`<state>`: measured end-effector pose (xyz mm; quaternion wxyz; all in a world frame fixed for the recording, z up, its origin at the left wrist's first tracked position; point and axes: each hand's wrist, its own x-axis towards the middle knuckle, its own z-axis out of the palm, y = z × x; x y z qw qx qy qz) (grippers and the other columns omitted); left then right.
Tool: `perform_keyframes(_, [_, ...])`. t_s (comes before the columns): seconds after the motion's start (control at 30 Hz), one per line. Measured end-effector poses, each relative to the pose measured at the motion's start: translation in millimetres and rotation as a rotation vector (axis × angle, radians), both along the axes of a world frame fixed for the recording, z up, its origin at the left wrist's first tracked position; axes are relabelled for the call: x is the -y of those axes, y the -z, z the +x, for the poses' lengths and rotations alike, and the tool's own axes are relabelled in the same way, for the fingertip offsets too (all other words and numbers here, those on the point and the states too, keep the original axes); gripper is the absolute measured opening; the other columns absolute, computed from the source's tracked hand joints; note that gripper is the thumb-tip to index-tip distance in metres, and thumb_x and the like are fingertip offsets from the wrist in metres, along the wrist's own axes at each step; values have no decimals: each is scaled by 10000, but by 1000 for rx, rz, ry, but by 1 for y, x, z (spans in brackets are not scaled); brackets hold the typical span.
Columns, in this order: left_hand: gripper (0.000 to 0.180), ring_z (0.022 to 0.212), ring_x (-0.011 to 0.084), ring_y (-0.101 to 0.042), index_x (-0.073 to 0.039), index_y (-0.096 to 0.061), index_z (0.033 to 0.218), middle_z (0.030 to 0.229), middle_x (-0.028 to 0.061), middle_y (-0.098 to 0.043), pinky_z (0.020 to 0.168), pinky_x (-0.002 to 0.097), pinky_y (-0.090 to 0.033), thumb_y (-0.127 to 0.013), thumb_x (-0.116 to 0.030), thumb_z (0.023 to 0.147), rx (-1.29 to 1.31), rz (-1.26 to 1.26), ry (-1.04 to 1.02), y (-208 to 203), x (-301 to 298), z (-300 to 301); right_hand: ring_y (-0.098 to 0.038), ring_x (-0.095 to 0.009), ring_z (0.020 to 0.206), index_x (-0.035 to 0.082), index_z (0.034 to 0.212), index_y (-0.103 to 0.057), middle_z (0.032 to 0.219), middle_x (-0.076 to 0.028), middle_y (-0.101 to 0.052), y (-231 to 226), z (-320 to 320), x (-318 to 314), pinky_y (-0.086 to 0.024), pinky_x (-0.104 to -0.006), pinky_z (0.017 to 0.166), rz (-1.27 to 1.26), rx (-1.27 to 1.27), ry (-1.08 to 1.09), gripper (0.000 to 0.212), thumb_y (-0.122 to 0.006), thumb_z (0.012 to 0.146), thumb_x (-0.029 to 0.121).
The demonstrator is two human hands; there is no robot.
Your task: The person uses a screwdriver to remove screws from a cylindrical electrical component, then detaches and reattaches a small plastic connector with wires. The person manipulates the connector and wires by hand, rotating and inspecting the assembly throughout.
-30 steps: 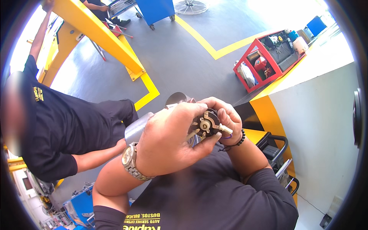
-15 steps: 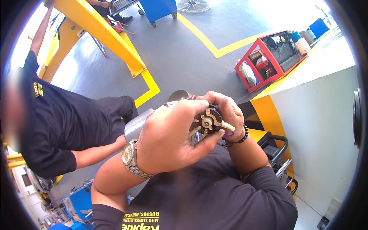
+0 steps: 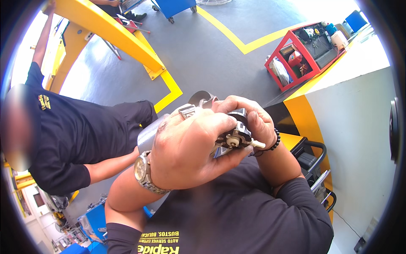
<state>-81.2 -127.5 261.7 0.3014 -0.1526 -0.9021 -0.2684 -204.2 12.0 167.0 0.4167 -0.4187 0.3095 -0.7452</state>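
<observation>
In front of my chest, both hands hold a small round black electrical part with metal contacts, a pale centre hub and a white plug. My left hand is closed around its left side, the thumb under its lower edge. On the other side, my right hand grips it with bent fingers near the plug. Behind my left hand, a silver metal cylinder is partly visible; what supports it is hidden. Just beyond my fingers shows a curved grey metal piece, mostly covered.
At left a co-worker in a dark shirt stands close, one hand beside the cylinder. A yellow lift post slants across the upper left. A red cart with tools stands at right, near a white wall. A blue cart is farther off.
The black part has tilted, so its contact face shows more edge-on and its side is more visible. My hands have shifted slightly right and stay closed on it.
</observation>
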Motion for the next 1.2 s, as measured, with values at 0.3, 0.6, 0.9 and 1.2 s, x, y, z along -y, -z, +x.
perform_keyframes(0.3, [589,649,241,-679,-54,-583,1098,804,85,-672,592,336,-537,-948,-214,664,54,26,-80,-1,-3,1,-614,-168,1074,-51,1238,-602,1132,-123,-656,-9,-3,-4,-484,-312,940,-19,3,83,689,-606,938,570])
perform_keyframes(0.6, [510,677,204,-698,-19,-610,1112,829,119,-703,608,312,-560,-897,-130,706,96,-34,-129,1,-4,0,-674,-153,934,-54,1295,-581,1035,-122,-709,-45,0,-24,-524,-298,842,198,-296,278,467,-630,855,92])
perform_keyframes(0.9, [401,825,74,-633,33,-574,1245,929,61,-696,748,225,-511,-599,-15,848,556,497,3,-13,4,5,-668,-199,1071,-105,1310,-565,1164,-157,-684,-42,4,-22,-519,-322,972,236,164,150,597,-717,835,223])
perform_keyframes(1.2, [282,704,73,-622,22,-616,1095,793,47,-664,653,239,-502,-636,13,814,524,654,-38,-9,-1,4,-638,-179,1119,-80,1251,-570,1157,-129,-668,-40,4,-17,-504,-333,992,155,50,140,384,-605,897,64])
